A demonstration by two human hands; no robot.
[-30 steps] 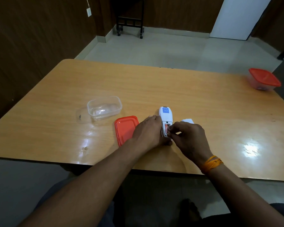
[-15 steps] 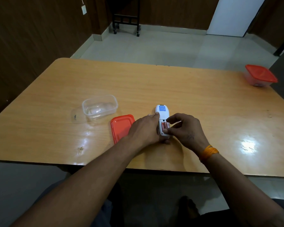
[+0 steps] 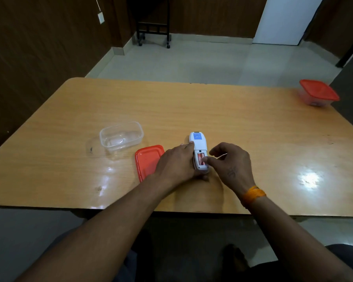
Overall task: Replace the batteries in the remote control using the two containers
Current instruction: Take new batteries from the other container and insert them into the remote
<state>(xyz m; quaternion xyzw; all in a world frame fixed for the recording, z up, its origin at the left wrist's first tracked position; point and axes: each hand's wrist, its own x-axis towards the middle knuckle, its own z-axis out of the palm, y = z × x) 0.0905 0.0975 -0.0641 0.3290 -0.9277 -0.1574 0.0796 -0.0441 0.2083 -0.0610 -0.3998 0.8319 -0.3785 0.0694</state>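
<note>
A white remote control [image 3: 198, 140] lies face down on the wooden table [image 3: 212, 108], its blue label up and its battery bay uncovered. Two red batteries [image 3: 200, 158] sit side by side in the bay. My left hand [image 3: 175, 163] grips the remote's left edge and near end, holding it against the table. My right hand [image 3: 230, 163] is at the remote's right side, thumb tip resting on the right battery, the other fingers lifted and spread. An empty clear container [image 3: 102, 137] stands to the left, with its red lid [image 3: 147, 159] lying flat beside my left hand.
A second clear container with a red lid on [image 3: 318, 92] stands at the table's far right edge. The table's near edge [image 3: 171, 209] runs just below my wrists. A black wheeled stand [image 3: 153, 29] is on the floor beyond the table.
My right hand has gone from pinching at the battery bay to a thumb resting on the battery with the fingers lifted. The left hand keeps its hold on the remote.
</note>
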